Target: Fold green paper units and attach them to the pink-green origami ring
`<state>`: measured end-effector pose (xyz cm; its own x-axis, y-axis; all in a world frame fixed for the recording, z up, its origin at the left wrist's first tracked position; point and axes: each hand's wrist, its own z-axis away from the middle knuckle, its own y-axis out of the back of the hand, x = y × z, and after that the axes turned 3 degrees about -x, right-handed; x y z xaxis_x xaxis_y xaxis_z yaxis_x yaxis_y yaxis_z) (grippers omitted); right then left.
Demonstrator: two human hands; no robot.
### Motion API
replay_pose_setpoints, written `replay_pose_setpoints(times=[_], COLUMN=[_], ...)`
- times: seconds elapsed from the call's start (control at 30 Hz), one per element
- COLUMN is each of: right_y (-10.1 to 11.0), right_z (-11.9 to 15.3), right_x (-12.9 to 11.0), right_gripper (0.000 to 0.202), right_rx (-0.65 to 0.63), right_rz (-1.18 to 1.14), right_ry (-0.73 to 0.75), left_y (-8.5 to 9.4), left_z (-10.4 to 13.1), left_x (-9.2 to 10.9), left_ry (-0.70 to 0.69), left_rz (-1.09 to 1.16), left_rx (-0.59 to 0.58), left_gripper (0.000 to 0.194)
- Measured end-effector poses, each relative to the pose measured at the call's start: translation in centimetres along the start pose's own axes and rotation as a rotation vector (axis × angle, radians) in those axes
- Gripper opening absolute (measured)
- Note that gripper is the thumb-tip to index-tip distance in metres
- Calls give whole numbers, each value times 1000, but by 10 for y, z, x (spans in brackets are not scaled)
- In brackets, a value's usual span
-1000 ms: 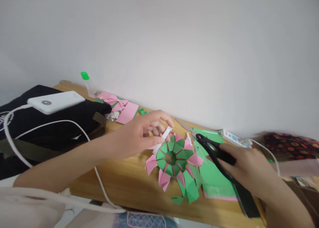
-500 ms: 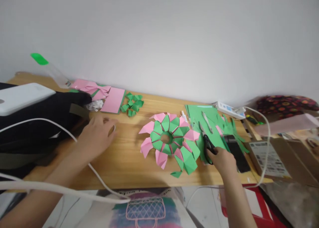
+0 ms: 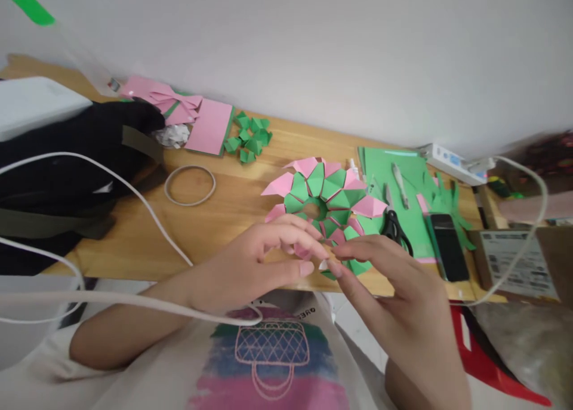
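Observation:
My right hand [image 3: 398,296] is closed in a pinch, with a small white scrap [image 3: 323,265] at its thumb tip. My left hand [image 3: 268,255] reaches in from the other side, fingers stretched and thumb apart, its fingertips close to the scrap. Contact there cannot be made out. Behind both hands lies a ring of folded pink and green paper pieces [image 3: 319,180], its near side partly hidden by my fingers. Black-handled scissors [image 3: 394,226] rest to the right of it. On the left, a thin pale ring like a tape roll [image 3: 190,203] lies flat on the wooden table [image 3: 147,243].
Small folded green pieces [image 3: 253,141] sit beside pink paper [image 3: 210,123] at the back. Green sheets [image 3: 380,165], a pen [image 3: 400,184], a phone [image 3: 449,247] and a power strip [image 3: 452,162] occupy the right. A black bag [image 3: 80,171] and white cables [image 3: 134,189] are at left.
My right hand has left the scissors and come to the middle. My left hand has moved right, leaving the pale ring on the table. The view has tilted downward.

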<state>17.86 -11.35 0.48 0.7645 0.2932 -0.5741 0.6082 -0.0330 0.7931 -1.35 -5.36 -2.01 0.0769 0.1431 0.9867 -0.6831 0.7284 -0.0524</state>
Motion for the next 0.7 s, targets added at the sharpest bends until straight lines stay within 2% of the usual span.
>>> replay_pose_setpoints(times=[0.27,0.4,0.5,0.6,0.7], right_y=[-4,-6,-8,-11,-14], right_z=[4,2,1,2,6], right_x=[3,1,2,4,7], right_gripper=[9,8,7,10,12], right_rx=[89,98,148,200,208], right_rz=[40,107,149,83,-27], right_ry=[-71,-27,-29,-41,-55], left_y=[-9,-14,-19,-22,-20], left_z=[-2,-3,-2,1,6], left_x=[-4,-8,-10,-15,-24], left_ry=[-1,-85,-187,-268,-277], left_rz=[-4,-53,-130,-183,-177], left_rx=[52,129,187,208,236], left_gripper=[19,18,25,32,36])
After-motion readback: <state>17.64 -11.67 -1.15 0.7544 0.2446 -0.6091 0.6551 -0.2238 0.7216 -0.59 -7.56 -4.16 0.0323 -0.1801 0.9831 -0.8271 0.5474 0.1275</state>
